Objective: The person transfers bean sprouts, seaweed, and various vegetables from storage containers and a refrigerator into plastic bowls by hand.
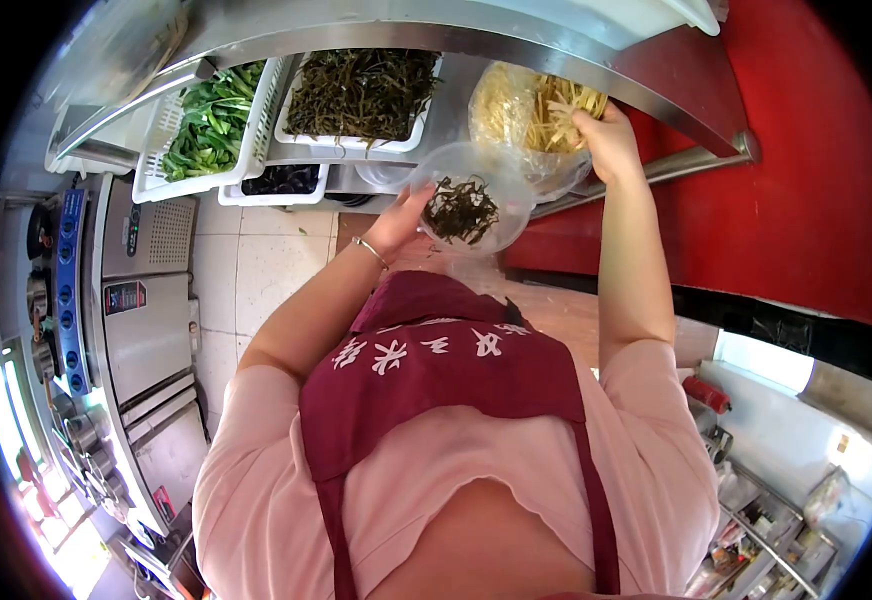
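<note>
A translucent plastic bowl [516,200] is held by its near left side in my left hand [401,218], with the fingers closed on the rim. Dark green seaweed strips [459,210] lie in the bottom of it. Up and to the right, my right hand [611,146] pinches a bunch of pale yellow strips [560,118] at the mouth of a clear plastic bag [496,105]. More of the same strips fill that bag, which sits just beyond the bowl on the metal shelf.
A white basket of leafy greens [206,120] and a white tray of seaweed [361,95] stand on the shelf to the left. Below them is a tray of dark pieces [281,180]. A steel bar [396,38] crosses above, and a red panel [796,170] borders the right.
</note>
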